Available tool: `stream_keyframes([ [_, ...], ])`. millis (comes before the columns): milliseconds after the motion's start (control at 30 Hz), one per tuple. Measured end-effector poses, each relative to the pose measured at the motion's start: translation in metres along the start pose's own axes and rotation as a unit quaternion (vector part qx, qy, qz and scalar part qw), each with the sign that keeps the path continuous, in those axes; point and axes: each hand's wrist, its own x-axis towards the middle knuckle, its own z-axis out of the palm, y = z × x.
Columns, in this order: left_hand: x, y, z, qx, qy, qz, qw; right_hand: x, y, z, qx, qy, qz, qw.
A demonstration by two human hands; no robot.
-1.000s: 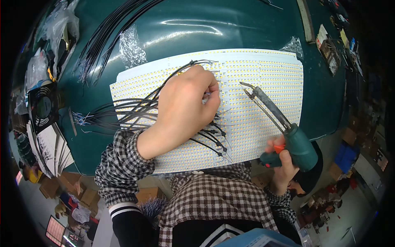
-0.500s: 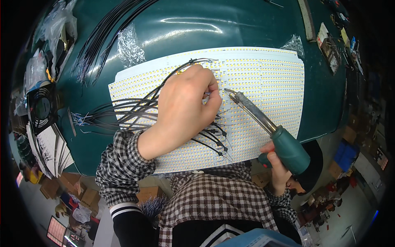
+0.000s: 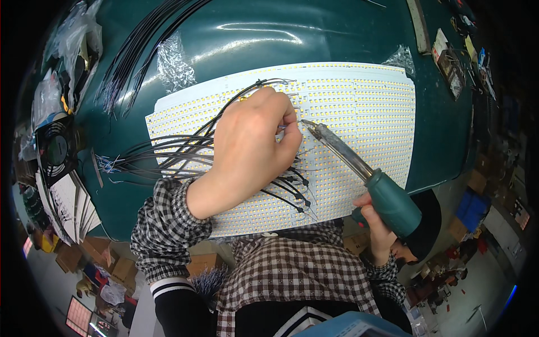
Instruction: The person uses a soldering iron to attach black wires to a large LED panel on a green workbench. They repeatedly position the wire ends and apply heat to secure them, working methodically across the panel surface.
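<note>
A large white LED board [image 3: 365, 140] with rows of small yellow chips lies in front of me. My left hand [image 3: 250, 137] rests over its middle, thumb and forefinger pinched together on a thin wire that is mostly hidden. Black cables [image 3: 185, 143] with thin bare ends run under this hand from the left, and several end near the board's lower middle. In my right hand [image 3: 379, 227] is a soldering iron [image 3: 393, 205] with a green handle. It slants up and left, its tip just right of my left fingertips; whether it touches the board, I cannot tell.
The boards lie on a green-covered table [image 3: 314, 33]. At the upper left is a bundle of black cables [image 3: 137, 48], beside crumpled clear plastic [image 3: 175, 63]. A small black fan [image 3: 56, 146] stands at the left edge. Tools and scraps [image 3: 449, 62] line the right edge.
The soldering iron has shifted slightly left and up, bringing its tip nearer my left fingertips. My left hand stays pinched in nearly the same place.
</note>
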Motion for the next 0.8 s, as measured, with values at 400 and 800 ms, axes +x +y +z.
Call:
stream_keyframes([
  [400,0.001,0.002,0.003,-0.005,0.009,-0.002,1.0,-0.002,0.01,-0.01,-0.059,-0.048,-0.051,0.996],
  [800,-0.002,0.004,0.002,-0.013,0.0,-0.011,1.0,0.003,-0.021,0.006,0.059,0.038,0.054,0.996],
])
